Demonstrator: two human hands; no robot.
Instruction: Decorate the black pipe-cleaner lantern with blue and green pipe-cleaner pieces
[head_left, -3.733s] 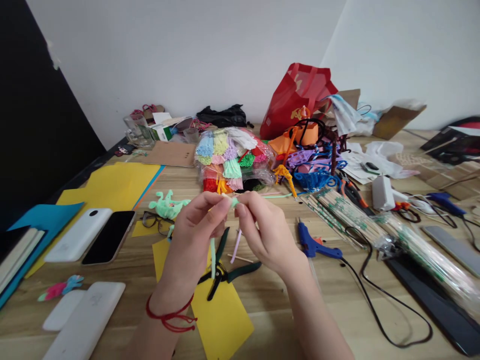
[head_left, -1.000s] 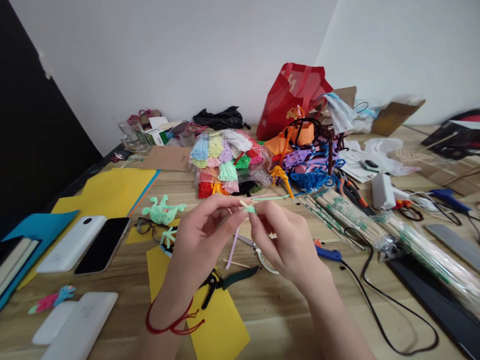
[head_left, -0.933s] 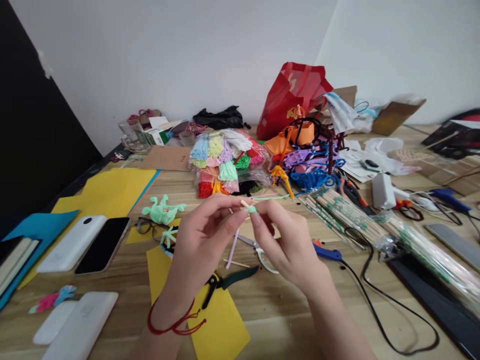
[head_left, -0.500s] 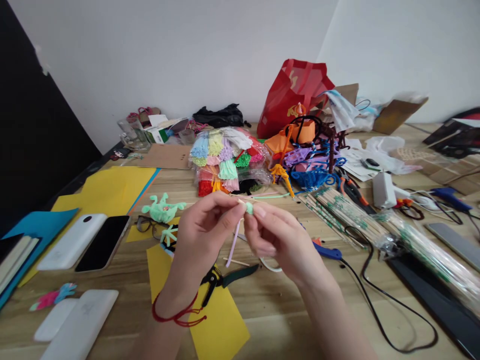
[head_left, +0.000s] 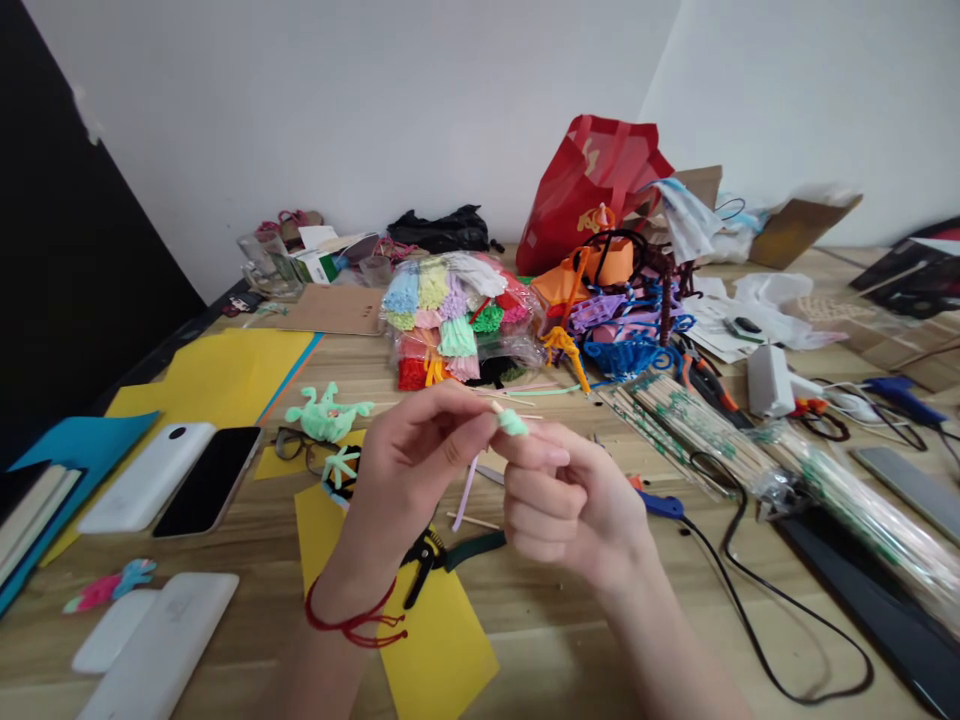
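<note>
My left hand [head_left: 427,450], with a red cord bracelet on the wrist, pinches a thin wooden stick [head_left: 496,406] between thumb and fingertips. Around that stick sits a small coil of mint-green pipe cleaner [head_left: 512,422]. My right hand [head_left: 562,500] is closed against the coil, its index finger beneath it and the other fingers curled in. Below the hands lie a lilac pipe cleaner [head_left: 466,495] and cutting pliers [head_left: 426,560] with a dark green handle, partly hidden by my right hand. A mint-green pipe-cleaner figure [head_left: 328,412] rests beyond my left wrist.
Bagged coloured pipe cleaners [head_left: 454,310] and a red bag [head_left: 592,190] stand at the back. Packs of wooden sticks [head_left: 697,430] and a black cable [head_left: 739,590] lie to the right. Phones [head_left: 208,480] and yellow paper [head_left: 202,375] occupy the left.
My right hand has turned, its fingers now curled more tightly below the pipe cleaner. The green coil shows more fully, slightly farther right.
</note>
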